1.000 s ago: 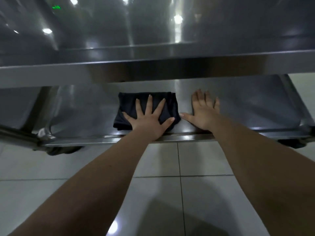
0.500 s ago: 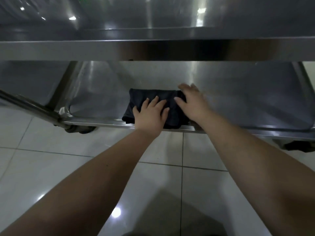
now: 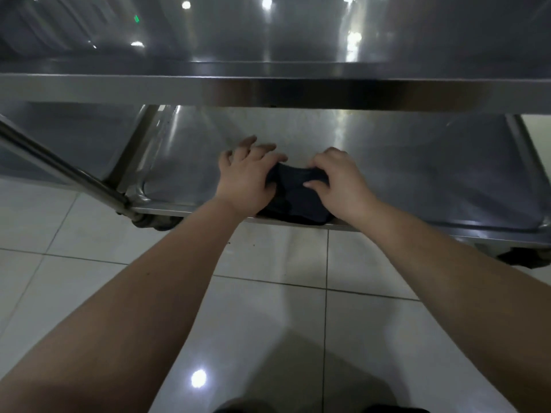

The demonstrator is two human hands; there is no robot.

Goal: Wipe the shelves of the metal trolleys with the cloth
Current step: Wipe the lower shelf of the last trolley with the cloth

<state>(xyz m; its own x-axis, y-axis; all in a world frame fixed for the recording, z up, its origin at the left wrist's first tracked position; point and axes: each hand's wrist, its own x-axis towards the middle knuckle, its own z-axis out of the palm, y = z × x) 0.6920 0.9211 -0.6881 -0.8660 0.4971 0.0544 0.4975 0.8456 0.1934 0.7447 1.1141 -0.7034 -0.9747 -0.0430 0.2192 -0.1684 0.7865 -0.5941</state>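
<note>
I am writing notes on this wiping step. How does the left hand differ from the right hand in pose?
The left hand has spread, fairly straight fingers; the right hand has curled fingers with raised knuckles. The left hand covers the left end of the cloth; the right hand grips its right end. Both touch the bunched dark cloth on the lower shelf.
</note>
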